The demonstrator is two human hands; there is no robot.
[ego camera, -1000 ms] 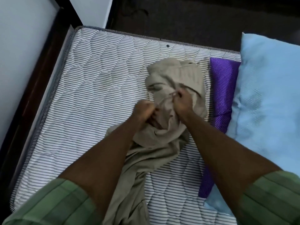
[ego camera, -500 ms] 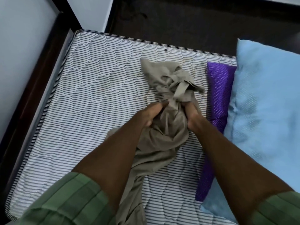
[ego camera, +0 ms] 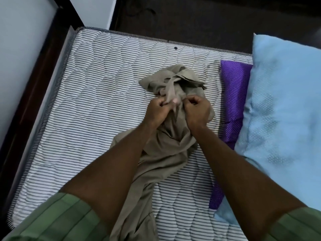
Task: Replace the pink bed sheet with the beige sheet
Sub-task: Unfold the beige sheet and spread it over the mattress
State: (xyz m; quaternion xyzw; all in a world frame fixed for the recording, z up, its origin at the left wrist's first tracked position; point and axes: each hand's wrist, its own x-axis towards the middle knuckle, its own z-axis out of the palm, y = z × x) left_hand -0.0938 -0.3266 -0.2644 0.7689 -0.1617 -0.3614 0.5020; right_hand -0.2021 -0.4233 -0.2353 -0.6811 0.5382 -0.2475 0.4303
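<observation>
- Mattress (ego camera: 90, 108) with black and white stripes lies bare across the middle and left of the frame, so I judge that the pink sheet is already removed; no pink sheet is visible anywhere.
- The beige sheet (ego camera: 161, 153) is bunched in a crumpled rope from the bottom centre up to the middle of the frame, lying on the mattress, with its loose end fanned out just above the hands.
- The left hand (ego camera: 157, 110) has its grip curled and pinching a fold of the beige sheet.
- The right hand (ego camera: 196, 110) is just beside it, its grip also curled around the same bunch of fabric.
- The step in hand seems to be the opening of the sheet: both hands search for an edge or corner in the bundle.
- The next move, in my judgement, calls for pulling the hands apart to spread the fabric toward the mattress corners.
- A light blue pillow (ego camera: 284, 105) and a purple cloth (ego camera: 234, 84) at the right of the frame lie on the mattress and may need lifting.
</observation>
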